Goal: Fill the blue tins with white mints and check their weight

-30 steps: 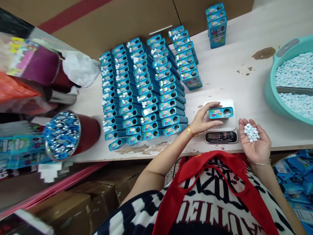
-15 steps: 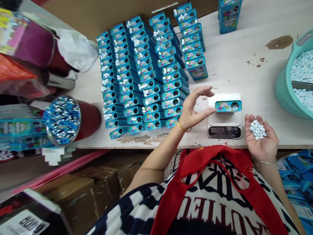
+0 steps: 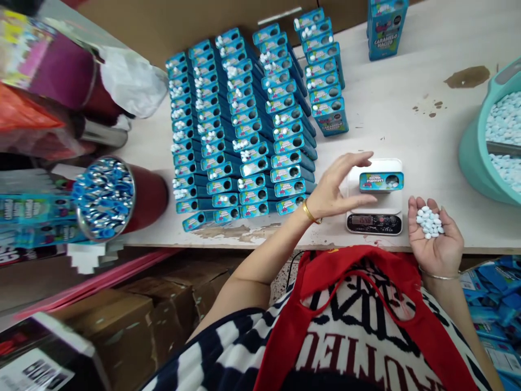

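A blue candy box (image 3: pixel 381 181) with a round opening stands on a small white scale (image 3: pixel 374 204), whose display is lit. Over the scale's left side is my left hand (image 3: pixel 340 187), thumb and forefinger spread, holding nothing; its fingertips are near the box's left end. My right hand (image 3: pixel 436 236) is palm up beside the scale's right edge, cupped under a small pile of white candies (image 3: pixel 430 222). White candies show inside the box's opening.
Rows of blue boxes (image 3: pixel 248 129) fill the table's left half, many with candies on top. A teal tub (image 3: pixel 472 149) of candies is at the right, a red bucket (image 3: pixel 148 198) of blue-silver pieces at the left. Another blue box (image 3: pixel 385 35) stands at the back.
My left hand has moved right, further over the scale and closer to the box. My right hand still carries the candies. The view has shifted slightly.
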`<control>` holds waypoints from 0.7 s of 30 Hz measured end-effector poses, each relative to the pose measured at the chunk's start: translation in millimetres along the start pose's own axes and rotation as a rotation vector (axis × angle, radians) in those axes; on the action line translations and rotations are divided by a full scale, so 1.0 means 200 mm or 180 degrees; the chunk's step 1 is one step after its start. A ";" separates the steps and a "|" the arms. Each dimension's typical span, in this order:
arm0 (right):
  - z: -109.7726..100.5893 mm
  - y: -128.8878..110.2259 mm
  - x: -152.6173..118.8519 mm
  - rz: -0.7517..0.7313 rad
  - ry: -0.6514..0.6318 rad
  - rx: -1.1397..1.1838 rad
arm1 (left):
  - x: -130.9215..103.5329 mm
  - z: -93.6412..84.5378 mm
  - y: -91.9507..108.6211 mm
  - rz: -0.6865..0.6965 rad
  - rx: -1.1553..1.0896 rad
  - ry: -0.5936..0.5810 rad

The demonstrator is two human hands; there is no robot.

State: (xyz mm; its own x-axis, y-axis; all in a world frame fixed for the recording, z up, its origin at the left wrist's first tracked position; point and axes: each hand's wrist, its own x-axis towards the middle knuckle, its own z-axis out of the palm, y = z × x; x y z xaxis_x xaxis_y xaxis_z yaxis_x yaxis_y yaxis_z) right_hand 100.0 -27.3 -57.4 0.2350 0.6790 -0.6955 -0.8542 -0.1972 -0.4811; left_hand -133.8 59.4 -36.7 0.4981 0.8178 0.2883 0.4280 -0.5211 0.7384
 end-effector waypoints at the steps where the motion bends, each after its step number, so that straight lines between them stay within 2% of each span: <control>1: 0.00 0.00 0.00 0.0028 0.0036 0.0002 | 0.02 0.00 0.02 0.0093 0.0190 -0.0246; 4: 0.02 0.01 -0.01 0.0183 0.0088 0.0001 | 0.15 -0.02 0.04 0.0322 0.0821 -0.0993; 6: 0.03 0.01 -0.01 0.0269 0.0080 0.0013 | 0.31 -0.04 0.00 0.0314 0.1107 -0.1104; 9: 0.04 -0.02 0.00 0.0310 0.0151 0.0137 | 0.65 -0.07 -0.14 0.0103 0.1400 -0.0754; 12: 0.01 -0.06 0.01 0.0300 0.0331 0.0339 | 1.02 -0.07 -0.35 -0.0293 0.1768 -0.0477; 15: -0.03 -0.09 0.05 0.0195 0.0379 0.0373 | 1.29 -0.04 -0.55 -0.0737 0.2011 -0.0394; 18: -0.06 -0.10 0.09 0.0088 0.0413 0.0289 | 1.44 -0.03 -0.67 -0.0931 0.2141 -0.0302; 21: -0.05 -0.11 0.12 0.0135 0.0491 0.0291 | 1.47 -0.06 -0.68 -0.0901 0.2283 -0.0142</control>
State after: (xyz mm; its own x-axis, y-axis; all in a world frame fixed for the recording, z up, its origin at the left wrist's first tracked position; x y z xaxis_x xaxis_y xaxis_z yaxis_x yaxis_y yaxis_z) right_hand 128.0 -14.1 -68.3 0.2603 0.5535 -0.7911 -0.9018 -0.1535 -0.4040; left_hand -53.9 374.0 -45.9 0.3202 0.9408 0.1113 0.9200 -0.3368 0.2003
